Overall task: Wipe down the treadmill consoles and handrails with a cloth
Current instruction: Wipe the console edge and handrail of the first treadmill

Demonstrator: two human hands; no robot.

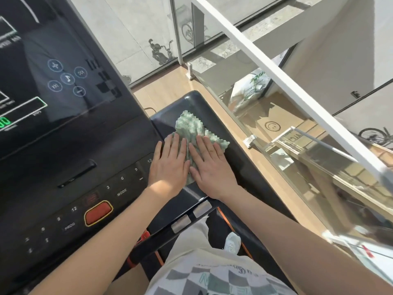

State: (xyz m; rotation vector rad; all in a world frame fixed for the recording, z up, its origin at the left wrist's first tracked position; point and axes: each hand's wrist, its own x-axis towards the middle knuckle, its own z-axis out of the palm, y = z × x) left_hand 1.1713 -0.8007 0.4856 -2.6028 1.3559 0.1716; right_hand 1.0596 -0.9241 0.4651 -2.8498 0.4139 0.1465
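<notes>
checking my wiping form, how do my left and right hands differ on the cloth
The left hand lies mostly on the bare black console, only its edge over the cloth; the right hand lies largely on the cloth. The left hand points straight ahead; the right hand angles leftward. Both press flat, fingers straight.

Floor (170, 92): light wood planks, sunlit. Glass balustrade (287, 145) with white top rail (276, 66), right side. Window (176, 30) ahead; grey concrete (119, 28) and parked scooter (158, 51) beyond.

Both hands (189, 165) flat, pressing green cloth (194, 128) on console tray (170, 111)
</notes>
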